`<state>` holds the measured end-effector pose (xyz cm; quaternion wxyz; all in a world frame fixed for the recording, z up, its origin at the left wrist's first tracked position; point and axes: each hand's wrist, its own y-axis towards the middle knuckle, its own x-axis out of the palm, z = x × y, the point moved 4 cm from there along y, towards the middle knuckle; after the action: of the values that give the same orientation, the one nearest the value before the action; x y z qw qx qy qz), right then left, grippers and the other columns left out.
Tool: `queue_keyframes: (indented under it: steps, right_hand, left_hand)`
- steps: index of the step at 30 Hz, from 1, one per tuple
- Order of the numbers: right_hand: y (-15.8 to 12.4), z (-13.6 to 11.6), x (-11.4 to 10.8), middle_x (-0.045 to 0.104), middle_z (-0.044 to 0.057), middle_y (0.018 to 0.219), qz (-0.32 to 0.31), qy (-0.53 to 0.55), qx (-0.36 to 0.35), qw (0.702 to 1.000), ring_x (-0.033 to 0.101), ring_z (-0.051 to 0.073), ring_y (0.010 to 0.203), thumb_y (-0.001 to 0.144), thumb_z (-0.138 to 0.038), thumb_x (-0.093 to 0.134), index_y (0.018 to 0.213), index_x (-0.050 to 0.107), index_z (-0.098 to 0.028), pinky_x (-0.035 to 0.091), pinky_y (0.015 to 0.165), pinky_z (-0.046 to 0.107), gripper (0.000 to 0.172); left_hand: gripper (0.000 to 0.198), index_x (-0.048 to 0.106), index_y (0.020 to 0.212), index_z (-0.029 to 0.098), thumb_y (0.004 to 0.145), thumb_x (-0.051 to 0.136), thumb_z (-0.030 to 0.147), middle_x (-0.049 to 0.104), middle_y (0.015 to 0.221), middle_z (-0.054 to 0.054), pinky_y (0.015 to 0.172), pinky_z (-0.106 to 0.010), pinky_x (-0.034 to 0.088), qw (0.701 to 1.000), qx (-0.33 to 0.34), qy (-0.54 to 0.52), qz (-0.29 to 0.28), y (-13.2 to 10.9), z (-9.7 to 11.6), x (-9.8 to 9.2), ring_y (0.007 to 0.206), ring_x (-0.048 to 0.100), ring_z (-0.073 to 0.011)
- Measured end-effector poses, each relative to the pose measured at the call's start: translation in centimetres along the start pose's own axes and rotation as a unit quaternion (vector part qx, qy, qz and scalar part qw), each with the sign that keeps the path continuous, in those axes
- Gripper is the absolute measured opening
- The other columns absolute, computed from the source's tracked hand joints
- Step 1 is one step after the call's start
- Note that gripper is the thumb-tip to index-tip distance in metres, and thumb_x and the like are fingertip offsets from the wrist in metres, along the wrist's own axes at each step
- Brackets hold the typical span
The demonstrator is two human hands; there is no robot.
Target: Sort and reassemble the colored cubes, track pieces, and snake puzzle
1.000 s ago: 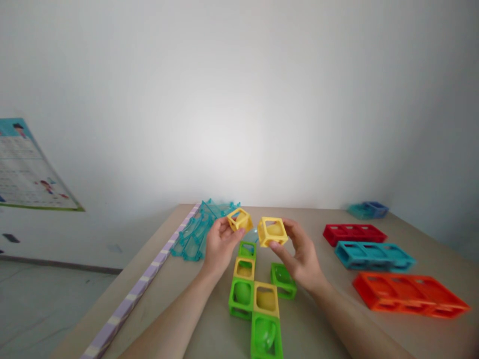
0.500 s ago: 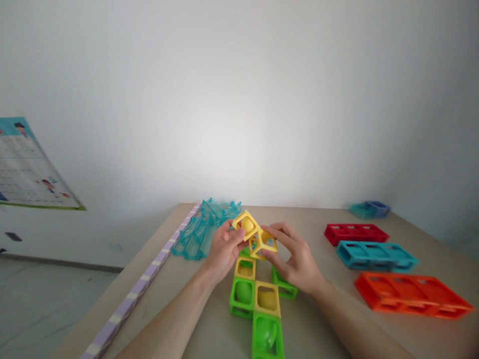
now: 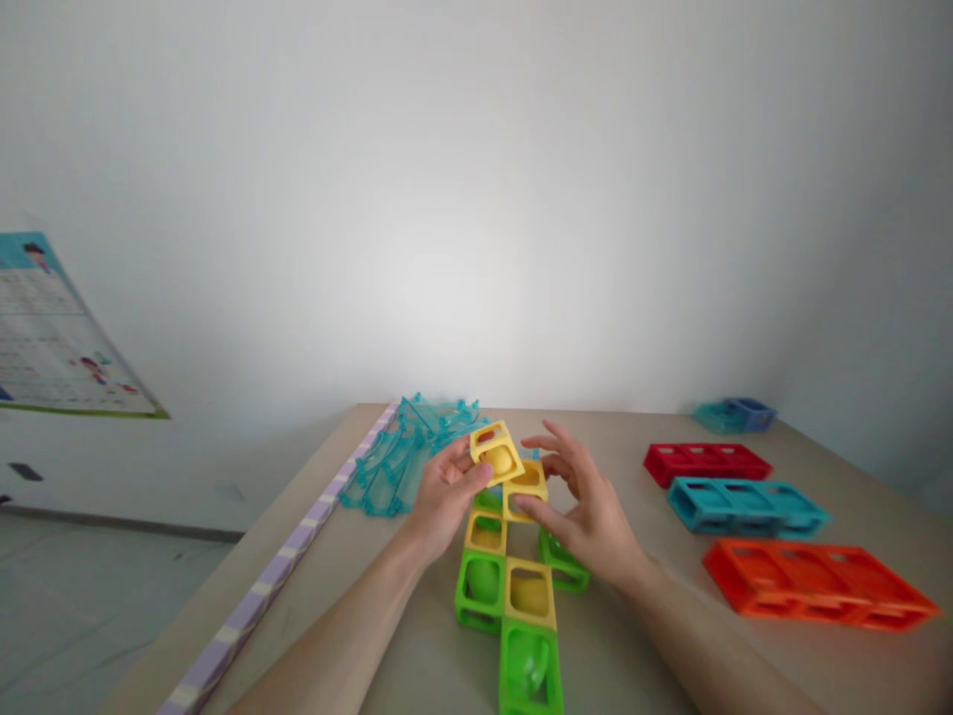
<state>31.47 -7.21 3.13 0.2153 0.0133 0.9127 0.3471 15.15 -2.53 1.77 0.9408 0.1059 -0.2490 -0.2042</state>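
My left hand (image 3: 447, 489) is closed on a yellow cube block (image 3: 496, 454), thumb on its front face. A second yellow cube block (image 3: 527, 487) meets its lower right corner; both are raised above the table. My right hand (image 3: 585, 506) is beside the second block, fingers spread and index lifted. Its thumb tip overlaps the block's lower front; whether it presses there I cannot tell. Below lie green cube blocks (image 3: 480, 586) and yellow ones (image 3: 530, 594) joined in a staggered row, with another green block (image 3: 562, 564) under my right hand.
Translucent teal track pieces (image 3: 402, 447) lie at the back left, beside a purple-and-white striped edge strip (image 3: 275, 576). On the right are red (image 3: 707, 463), teal (image 3: 748, 506) and orange (image 3: 819, 584) three-cell block rows. A small blue container (image 3: 750, 414) stands at the back right.
The yellow blocks have turned, so their faces now point more upward and toward me. My right hand's fingers have spread, and its index has lifted off the second block.
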Motion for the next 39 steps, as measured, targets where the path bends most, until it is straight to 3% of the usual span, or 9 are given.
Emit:
queue_keyframes:
  steps: [9, 17, 21, 23, 25, 27, 29, 33, 39]
  right_hand:
    - [-0.2, -0.5, 0.4, 0.049, 0.009, 0.133, -0.033, -0.015, 0.012, 0.999, 0.063, 0.018, 0.087, 0.080, -0.031, 0.070, 0.144, 0.025, -0.035, 0.053, 0.085, 0.038, 0.078]
    - [-0.2, -0.3, 0.7, 0.055, 0.010, 0.129, -0.006, 0.123, 0.061, 0.991, 0.066, 0.020, 0.090, 0.087, -0.037, 0.062, 0.137, 0.036, -0.029, 0.056, 0.078, 0.034, 0.057]
    - [-0.2, -0.2, 0.2, 0.057, 0.008, 0.127, 0.004, 0.112, 0.068, 0.991, 0.065, 0.017, 0.085, 0.096, -0.037, 0.045, 0.133, 0.043, -0.028, 0.054, 0.078, 0.033, 0.038]
    - [-0.2, -0.4, -0.1, 0.055, 0.009, 0.130, -0.007, 0.062, 0.039, 0.997, 0.064, 0.019, 0.090, 0.095, -0.036, 0.047, 0.137, 0.039, -0.029, 0.052, 0.082, 0.035, 0.044]
    - [-0.3, -0.8, -0.1, 0.048, 0.010, 0.139, -0.032, 0.008, -0.010, 0.999, 0.060, 0.023, 0.102, 0.088, -0.034, 0.058, 0.145, 0.029, -0.029, 0.050, 0.089, 0.041, 0.064]
    - [-0.3, -1.3, 0.0, 0.039, 0.012, 0.148, -0.051, -0.040, -0.049, 0.997, 0.051, 0.028, 0.119, 0.079, -0.032, 0.069, 0.150, 0.018, -0.027, 0.044, 0.098, 0.046, 0.087]
    - [-0.3, -1.6, 0.2, 0.034, 0.012, 0.151, -0.063, -0.071, -0.059, 0.994, 0.043, 0.030, 0.129, 0.075, -0.031, 0.073, 0.151, 0.013, -0.025, 0.039, 0.105, 0.048, 0.097]
    - [-0.2, -1.9, 0.3, 0.032, 0.011, 0.153, -0.076, -0.078, -0.064, 0.992, 0.037, 0.030, 0.135, 0.075, -0.035, 0.075, 0.151, 0.017, -0.027, 0.037, 0.107, 0.047, 0.095]
    - [-0.1, -1.8, -0.1, 0.033, 0.012, 0.152, -0.077, -0.034, -0.100, 0.991, 0.035, 0.031, 0.136, 0.078, -0.043, 0.072, 0.150, 0.023, -0.026, 0.041, 0.105, 0.047, 0.089]
  left_hand:
    - [0.049, 0.064, 0.120, 0.018, 0.075, 0.074, 0.035, 0.068, 0.118, -0.011, 0.090, -0.038, 0.051, 0.993, 0.021, 0.079, -0.081, -0.7, 0.8, 1.2, 0.109, 0.063, -0.0295]
    - [0.047, 0.068, 0.115, 0.018, 0.072, 0.077, 0.034, 0.071, 0.111, -0.010, 0.089, -0.035, 0.051, 0.988, 0.034, 0.146, -0.035, -0.4, 0.5, 0.4, 0.100, 0.066, -0.0260]
    - [0.041, 0.071, 0.110, 0.016, 0.074, 0.074, 0.035, 0.074, 0.103, -0.009, 0.083, -0.033, 0.052, 0.992, 0.027, 0.126, 0.005, -0.2, 0.6, 0.1, 0.092, 0.068, -0.0240]
    - [0.040, 0.071, 0.109, 0.016, 0.074, 0.073, 0.036, 0.075, 0.101, -0.009, 0.083, -0.032, 0.052, 0.991, 0.035, 0.124, 0.027, -0.2, 0.8, 0.0, 0.092, 0.069, -0.0238]
    - [0.038, 0.072, 0.108, 0.015, 0.076, 0.072, 0.035, 0.074, 0.103, -0.008, 0.085, -0.031, 0.051, 0.991, 0.040, 0.125, 0.036, -0.3, 1.1, 0.0, 0.094, 0.068, -0.0237]
    - [0.037, 0.072, 0.109, 0.016, 0.077, 0.070, 0.035, 0.074, 0.105, -0.008, 0.086, -0.030, 0.050, 0.991, 0.041, 0.126, 0.026, -0.4, 1.3, 0.2, 0.096, 0.068, -0.0237]
    - [0.037, 0.071, 0.111, 0.017, 0.079, 0.069, 0.034, 0.074, 0.105, -0.007, 0.085, -0.029, 0.050, 0.991, 0.036, 0.127, 0.003, -0.6, 1.4, 0.5, 0.096, 0.067, -0.0235]
    - [0.038, 0.071, 0.114, 0.019, 0.080, 0.067, 0.034, 0.075, 0.102, -0.006, 0.079, -0.028, 0.050, 0.991, 0.023, 0.132, -0.031, -0.7, 1.3, 0.7, 0.091, 0.068, -0.0232]
    - [0.036, 0.071, 0.114, 0.019, 0.083, 0.063, 0.036, 0.073, 0.104, -0.007, 0.089, -0.033, 0.046, 0.992, 0.029, 0.116, -0.029, -0.6, 0.7, 0.1, 0.097, 0.065, -0.0253]
